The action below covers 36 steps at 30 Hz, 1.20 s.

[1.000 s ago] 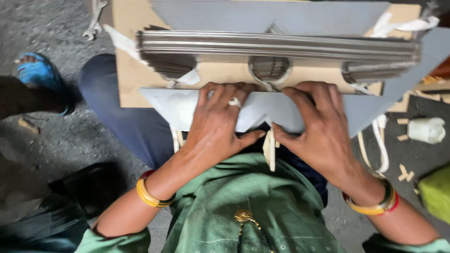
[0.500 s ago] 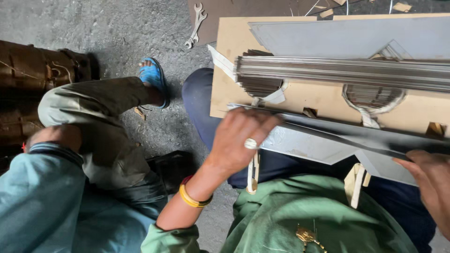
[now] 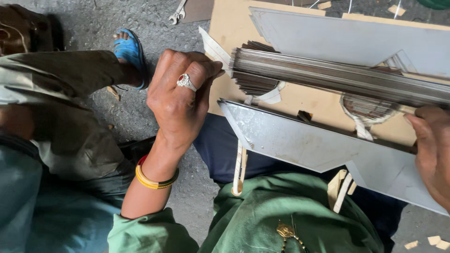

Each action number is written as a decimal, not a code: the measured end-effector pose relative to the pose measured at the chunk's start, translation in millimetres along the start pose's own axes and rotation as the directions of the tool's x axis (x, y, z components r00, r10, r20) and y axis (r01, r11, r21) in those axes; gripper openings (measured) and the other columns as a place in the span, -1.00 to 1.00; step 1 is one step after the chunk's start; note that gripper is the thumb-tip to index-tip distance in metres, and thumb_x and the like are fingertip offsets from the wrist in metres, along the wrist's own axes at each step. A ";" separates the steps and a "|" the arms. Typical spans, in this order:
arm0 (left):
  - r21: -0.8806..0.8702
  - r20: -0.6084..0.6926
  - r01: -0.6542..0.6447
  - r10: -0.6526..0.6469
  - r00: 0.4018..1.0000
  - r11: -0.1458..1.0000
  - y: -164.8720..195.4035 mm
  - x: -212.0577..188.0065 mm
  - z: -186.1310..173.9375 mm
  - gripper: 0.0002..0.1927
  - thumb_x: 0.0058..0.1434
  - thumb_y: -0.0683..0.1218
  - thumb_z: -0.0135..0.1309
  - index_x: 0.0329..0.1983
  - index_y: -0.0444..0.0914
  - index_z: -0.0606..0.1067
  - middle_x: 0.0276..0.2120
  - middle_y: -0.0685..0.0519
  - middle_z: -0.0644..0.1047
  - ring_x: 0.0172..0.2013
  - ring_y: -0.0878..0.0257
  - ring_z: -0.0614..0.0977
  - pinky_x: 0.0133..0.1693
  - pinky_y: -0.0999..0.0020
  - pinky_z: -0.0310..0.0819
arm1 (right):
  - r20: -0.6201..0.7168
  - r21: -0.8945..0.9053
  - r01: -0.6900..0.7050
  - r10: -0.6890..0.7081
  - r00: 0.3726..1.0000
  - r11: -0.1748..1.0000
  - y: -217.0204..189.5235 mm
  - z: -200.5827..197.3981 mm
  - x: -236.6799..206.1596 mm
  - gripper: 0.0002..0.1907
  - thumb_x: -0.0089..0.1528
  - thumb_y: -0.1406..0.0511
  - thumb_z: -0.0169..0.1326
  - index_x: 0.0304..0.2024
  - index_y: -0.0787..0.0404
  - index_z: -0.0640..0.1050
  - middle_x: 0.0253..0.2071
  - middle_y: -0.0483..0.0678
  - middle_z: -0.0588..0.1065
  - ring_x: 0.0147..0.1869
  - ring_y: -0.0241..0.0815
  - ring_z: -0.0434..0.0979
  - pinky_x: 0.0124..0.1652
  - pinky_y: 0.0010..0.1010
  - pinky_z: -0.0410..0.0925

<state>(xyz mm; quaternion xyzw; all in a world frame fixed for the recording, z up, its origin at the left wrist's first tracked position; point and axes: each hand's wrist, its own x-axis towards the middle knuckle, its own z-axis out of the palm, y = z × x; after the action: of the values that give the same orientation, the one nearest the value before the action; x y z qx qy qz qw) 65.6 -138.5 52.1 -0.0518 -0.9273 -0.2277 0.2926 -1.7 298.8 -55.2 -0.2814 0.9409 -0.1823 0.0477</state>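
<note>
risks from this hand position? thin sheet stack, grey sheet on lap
1. The left hand presses its fingers against the end of the thin sheet stack; those edges look sharp and could cut.
2. The grey sheet overhangs the lap, held only at its far end by the right hand; it may slide off.

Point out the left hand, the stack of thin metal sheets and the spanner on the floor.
left hand [image 3: 180, 100]: head view, back of the hand.
stack of thin metal sheets [image 3: 328, 77]: head view, layered edges.
spanner [image 3: 177, 11]: head view, shaft.
</note>
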 end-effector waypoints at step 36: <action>0.268 0.174 -0.103 0.058 0.983 0.958 6.6 -33.7 14.4 -0.88 0.37 -0.22 0.17 -0.07 -0.18 0.57 -0.07 0.12 0.50 -0.03 0.20 0.46 0.08 0.29 0.17 | -0.286 -0.408 0.259 -0.392 0.875 0.876 -59.5 -90.6 36.4 -0.82 0.27 0.40 0.41 -0.24 0.34 0.62 -0.17 0.01 0.55 -0.19 -0.08 0.47 -0.17 -0.33 0.35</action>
<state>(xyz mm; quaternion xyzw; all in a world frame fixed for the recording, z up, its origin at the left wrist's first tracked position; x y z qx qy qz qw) 87.4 -124.8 25.2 -0.0670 -0.9680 -0.0794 0.2285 -19.1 261.4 51.5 -0.4037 0.8885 -0.0623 -0.2090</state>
